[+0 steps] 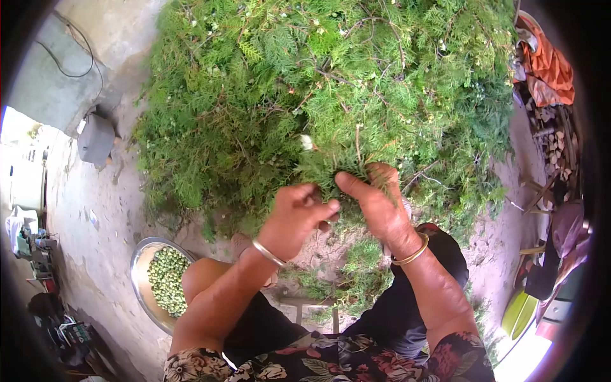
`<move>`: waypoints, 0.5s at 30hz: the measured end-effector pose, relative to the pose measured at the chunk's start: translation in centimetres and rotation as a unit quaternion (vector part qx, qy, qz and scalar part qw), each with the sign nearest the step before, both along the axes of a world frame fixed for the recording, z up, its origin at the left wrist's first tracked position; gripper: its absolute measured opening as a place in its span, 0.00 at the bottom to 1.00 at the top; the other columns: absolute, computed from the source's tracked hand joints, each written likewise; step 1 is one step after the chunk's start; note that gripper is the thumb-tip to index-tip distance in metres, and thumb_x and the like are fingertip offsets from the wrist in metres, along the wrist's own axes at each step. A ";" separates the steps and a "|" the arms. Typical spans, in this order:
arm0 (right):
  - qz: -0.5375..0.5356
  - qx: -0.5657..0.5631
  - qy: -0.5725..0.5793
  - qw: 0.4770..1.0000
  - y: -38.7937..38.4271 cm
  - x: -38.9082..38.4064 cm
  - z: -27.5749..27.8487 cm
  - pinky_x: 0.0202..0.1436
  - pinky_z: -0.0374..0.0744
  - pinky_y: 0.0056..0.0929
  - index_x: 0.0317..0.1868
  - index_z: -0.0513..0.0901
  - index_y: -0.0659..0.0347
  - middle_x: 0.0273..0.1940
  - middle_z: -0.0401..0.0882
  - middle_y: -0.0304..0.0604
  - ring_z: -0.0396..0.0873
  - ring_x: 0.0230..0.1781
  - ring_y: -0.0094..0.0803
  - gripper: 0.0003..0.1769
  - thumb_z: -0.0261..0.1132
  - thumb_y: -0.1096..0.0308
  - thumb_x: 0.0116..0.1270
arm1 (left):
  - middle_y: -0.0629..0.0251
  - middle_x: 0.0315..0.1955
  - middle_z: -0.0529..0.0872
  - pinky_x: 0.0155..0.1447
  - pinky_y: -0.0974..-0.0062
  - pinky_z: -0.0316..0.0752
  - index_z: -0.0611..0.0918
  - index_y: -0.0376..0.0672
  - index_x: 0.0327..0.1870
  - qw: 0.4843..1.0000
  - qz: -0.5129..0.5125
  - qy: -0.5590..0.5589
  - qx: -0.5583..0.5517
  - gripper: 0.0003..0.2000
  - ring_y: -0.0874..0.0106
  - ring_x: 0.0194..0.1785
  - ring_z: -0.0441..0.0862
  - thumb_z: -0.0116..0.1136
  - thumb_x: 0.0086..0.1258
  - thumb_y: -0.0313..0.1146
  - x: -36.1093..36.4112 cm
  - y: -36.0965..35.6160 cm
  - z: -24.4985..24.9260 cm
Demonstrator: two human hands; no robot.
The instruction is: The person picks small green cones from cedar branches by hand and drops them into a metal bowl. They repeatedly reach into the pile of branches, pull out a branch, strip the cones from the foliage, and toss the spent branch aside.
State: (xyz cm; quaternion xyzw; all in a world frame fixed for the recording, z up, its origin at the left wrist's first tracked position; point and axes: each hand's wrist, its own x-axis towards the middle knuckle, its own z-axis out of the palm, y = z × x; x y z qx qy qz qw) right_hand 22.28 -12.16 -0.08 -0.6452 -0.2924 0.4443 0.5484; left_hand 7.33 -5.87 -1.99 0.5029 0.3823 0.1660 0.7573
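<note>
A big heap of green feathery branches [331, 83] with small pale cones fills the ground in front of me. My left hand [298, 215] is pinched shut at the heap's near edge, fingertips together on something small that I cannot make out. My right hand [377, 204] grips a sprig of the green foliage, thumb stretched toward my left hand. Each wrist carries a metal bangle. A round metal bowl [141, 272] holding several small green cones [167, 280] sits on the ground beside my left knee.
Bare dirt and concrete ground lies to the left, with a grey bag [95, 139] and a cable near a wall. Orange cloth [552, 67] and stacked firewood [552, 143] stand at the right. Clutter lines the lower left edge; a green container [519, 312] sits lower right.
</note>
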 end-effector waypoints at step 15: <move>0.062 0.031 0.101 0.992 -0.2 -0.7 0.5 0.29 0.76 0.28 0.34 0.76 0.71 0.24 0.77 0.42 0.76 0.22 0.28 0.06 0.62 0.75 0.64 | 0.70 0.34 0.83 0.40 0.86 0.71 0.80 0.31 0.49 0.953 0.146 -0.049 0.259 0.14 0.84 0.35 0.75 0.63 0.64 0.25 -0.5 3.2 2.4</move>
